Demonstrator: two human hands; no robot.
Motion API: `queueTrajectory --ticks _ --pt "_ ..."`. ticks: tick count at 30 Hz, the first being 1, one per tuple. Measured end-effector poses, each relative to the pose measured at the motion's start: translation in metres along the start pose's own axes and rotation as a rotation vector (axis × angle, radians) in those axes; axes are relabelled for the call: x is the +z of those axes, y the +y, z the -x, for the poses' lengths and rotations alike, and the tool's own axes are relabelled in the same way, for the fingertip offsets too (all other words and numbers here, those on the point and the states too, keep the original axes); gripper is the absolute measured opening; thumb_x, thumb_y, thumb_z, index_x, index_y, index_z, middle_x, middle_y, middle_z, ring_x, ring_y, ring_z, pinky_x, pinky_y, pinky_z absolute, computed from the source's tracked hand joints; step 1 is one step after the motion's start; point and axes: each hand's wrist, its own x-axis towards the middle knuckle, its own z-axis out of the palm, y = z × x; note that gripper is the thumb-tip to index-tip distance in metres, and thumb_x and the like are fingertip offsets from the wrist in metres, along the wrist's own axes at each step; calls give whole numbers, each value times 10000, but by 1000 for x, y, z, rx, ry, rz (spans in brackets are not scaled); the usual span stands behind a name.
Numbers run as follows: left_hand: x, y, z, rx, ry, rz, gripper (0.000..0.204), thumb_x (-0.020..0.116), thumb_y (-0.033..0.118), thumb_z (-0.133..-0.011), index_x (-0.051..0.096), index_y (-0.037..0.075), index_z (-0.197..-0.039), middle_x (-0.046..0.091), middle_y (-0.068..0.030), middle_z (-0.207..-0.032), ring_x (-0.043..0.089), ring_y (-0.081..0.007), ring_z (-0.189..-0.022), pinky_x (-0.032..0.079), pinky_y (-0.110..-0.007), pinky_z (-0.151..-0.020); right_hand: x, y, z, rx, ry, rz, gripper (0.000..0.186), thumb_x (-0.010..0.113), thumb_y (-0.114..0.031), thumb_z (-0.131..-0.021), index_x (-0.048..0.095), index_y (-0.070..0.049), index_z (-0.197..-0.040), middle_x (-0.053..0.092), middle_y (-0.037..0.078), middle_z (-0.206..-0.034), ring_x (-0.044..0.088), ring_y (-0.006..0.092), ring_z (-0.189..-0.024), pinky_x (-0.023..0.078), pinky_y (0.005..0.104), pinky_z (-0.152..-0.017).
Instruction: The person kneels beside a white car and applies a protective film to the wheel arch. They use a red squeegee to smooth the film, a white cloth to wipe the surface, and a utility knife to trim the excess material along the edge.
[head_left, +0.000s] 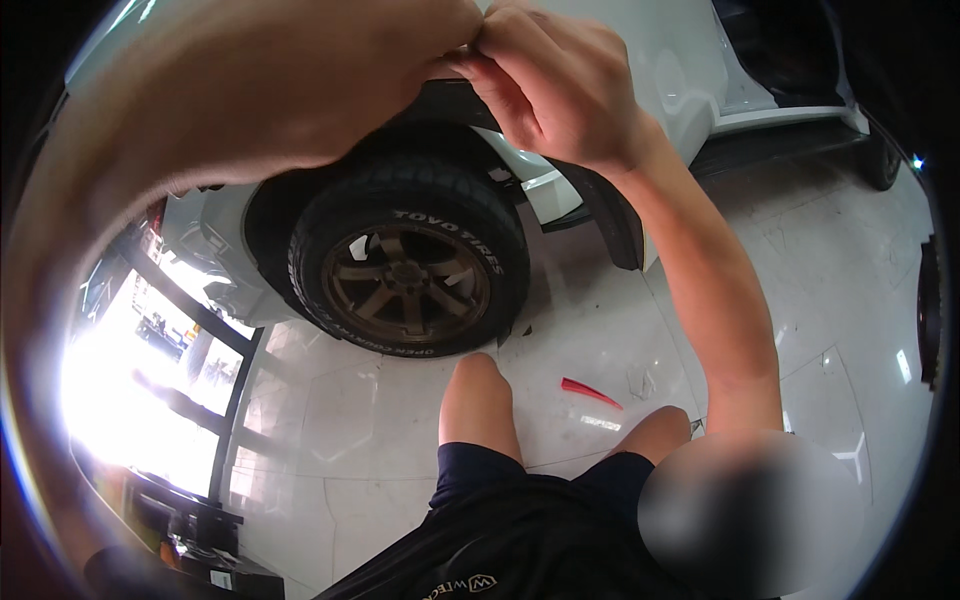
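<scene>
Both my hands are raised together at the top of the head view, in front of the white car's (650, 50) fender. My left hand (420, 45) comes across from the left, closed, its fingertips mostly hidden. Beside it my right hand (560, 85) is closed too, with thumb and fingers pinched close to the left hand. Whatever lies between them is too small or hidden to make out. Just below are the dark wheel arch and a black tyre (510, 230) on a bronze spoked wheel (405, 285). A black arch trim piece (618, 225) hangs down behind the wheel.
A slim red wedge-shaped strip (592, 392) lies on the glossy pale tiled floor (380, 430), near my knees. To the right runs the car's dark side step (770, 148). Bright glass panes (150, 380) stand at the left, with dark equipment (215, 560) below them.
</scene>
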Motion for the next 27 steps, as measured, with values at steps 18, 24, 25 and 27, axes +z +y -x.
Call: queueTrajectory --ticks 18,24,25,27 --pt "10 -13 19 45 281 77 249 726 281 -787 648 48 -833 638 -109 -765 653 -277 -706 525 -379 -648 3 4 -20 193 -53 -33 173 790 -207 -833 638 -136 -875 606 13 -758 598 188 -579 459 349 -503" --pt "26 -12 40 -13 469 -43 395 793 346 -696 611 56 -893 611 -97 -831 643 -283 -761 512 -399 -667 -2 -11 -29 75 -312 -27 173 795 -243 -796 634 -181 -809 643 -30 -773 653 198 -613 489 364 -550" --pt "27 -11 45 -33 476 -67 423 804 357 -680 605 57 -903 606 -95 -842 641 -284 -770 509 -403 -671 8 -11 -30 58 -253 -69 183 798 -240 -792 628 -176 -802 629 -26 -755 641 194 -596 477 357 -534" --pt "39 -10 43 -36 606 -59 480 826 379 -650 592 60 -923 597 -91 -863 638 -286 -789 505 -409 -677 2 0 -29 11 -257 -84 202 805 -233 -783 615 -164 -789 600 -19 -718 618 186 -563 452 343 -502"
